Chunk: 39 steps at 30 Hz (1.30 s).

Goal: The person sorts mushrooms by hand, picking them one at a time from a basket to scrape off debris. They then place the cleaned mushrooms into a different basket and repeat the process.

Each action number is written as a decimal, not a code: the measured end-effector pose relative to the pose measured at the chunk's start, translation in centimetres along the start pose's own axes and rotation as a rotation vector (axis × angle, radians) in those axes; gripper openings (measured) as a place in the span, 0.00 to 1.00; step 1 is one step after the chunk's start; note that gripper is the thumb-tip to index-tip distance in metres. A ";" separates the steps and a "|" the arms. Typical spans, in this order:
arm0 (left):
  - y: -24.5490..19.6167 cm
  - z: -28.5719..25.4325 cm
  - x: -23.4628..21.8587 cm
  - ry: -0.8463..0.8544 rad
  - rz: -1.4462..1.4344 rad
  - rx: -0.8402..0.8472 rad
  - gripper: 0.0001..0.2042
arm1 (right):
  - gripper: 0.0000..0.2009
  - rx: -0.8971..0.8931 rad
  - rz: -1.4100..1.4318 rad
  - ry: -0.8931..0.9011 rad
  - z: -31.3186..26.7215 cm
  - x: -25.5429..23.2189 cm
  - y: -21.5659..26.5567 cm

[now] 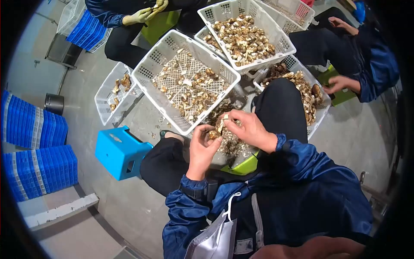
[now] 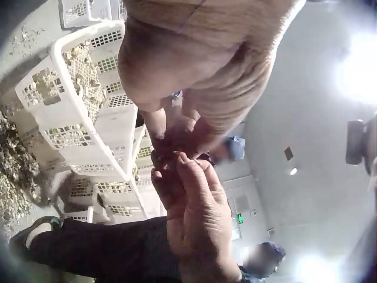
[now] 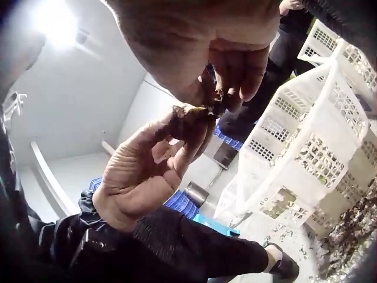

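Observation:
In the head view my left hand (image 1: 202, 149) pinches a small brown mushroom (image 1: 213, 134) between thumb and fingers. Close against it, my right hand (image 1: 251, 129) grips the pale, stem-like part of the mushroom with thumb and forefinger. The fingertips of both hands meet at the mushroom, over a heap of dark trimmings (image 1: 235, 144) on the floor between my knees. From the right wrist view, the right hand (image 3: 206, 41) is above and the left hand (image 3: 144, 168) below, with dark scraps at their fingertips. Fingers largely hide the mushroom in the left wrist view.
A white crate (image 1: 189, 127) with scattered mushroom pieces stands just ahead. Behind it, another crate (image 1: 286, 47) is heaped with mushrooms; a further crate (image 1: 321, 114) sits right. A blue stool (image 1: 114, 151) stands left, near stacked blue crates (image 1: 56, 170). Two other people sit opposite.

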<state>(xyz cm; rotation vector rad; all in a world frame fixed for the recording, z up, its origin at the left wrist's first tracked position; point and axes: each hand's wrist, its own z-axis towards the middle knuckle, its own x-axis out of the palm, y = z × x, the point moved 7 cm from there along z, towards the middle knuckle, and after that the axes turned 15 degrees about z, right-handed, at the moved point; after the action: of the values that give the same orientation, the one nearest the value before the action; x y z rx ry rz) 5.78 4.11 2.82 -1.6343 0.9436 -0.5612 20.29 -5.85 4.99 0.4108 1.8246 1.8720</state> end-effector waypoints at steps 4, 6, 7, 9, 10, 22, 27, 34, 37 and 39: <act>0.7 0.2 0.3 0.084 -0.275 -0.075 0.18 | 0.10 -0.123 0.036 -0.072 -0.1 -0.3 0.4; 1.0 0.2 0.4 0.108 -0.436 -0.123 0.15 | 0.09 -0.088 0.041 -0.050 0.0 -0.2 0.2; 1.6 0.4 0.2 0.117 -0.490 -0.139 0.15 | 0.09 -0.071 0.044 -0.040 0.0 -0.2 0.1; 1.7 0.4 0.1 0.162 -0.593 -0.191 0.15 | 0.09 -0.129 0.069 -0.059 0.0 -0.3 0.6; 1.3 0.3 0.2 0.180 -0.533 -0.175 0.16 | 0.10 -0.158 0.083 -0.069 0.0 -0.3 0.9; 0.9 0.5 0.2 0.069 -0.146 -0.041 0.27 | 0.11 -0.279 -0.094 0.109 -0.3 0.5 1.6; 1.3 0.5 0.5 0.058 -0.124 -0.085 0.24 | 0.08 -0.234 -0.091 0.049 -0.7 0.9 1.1; 1.4 0.6 0.2 0.066 -0.142 -0.091 0.24 | 0.07 -0.088 -0.106 -0.026 -0.2 0.0 0.4; 1.2 0.7 0.1 0.054 -0.209 -0.053 0.25 | 0.08 -0.090 -0.040 0.047 0.1 -0.2 0.3; 1.5 0.8 0.0 0.053 -0.291 -0.102 0.24 | 0.09 -0.086 -0.011 0.075 0.1 0.0 0.0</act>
<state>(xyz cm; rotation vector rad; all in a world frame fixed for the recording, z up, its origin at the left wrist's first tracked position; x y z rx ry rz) 5.97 4.51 1.21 -1.8717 0.7875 -0.7668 20.38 -5.74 5.03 0.3036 1.7827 1.9743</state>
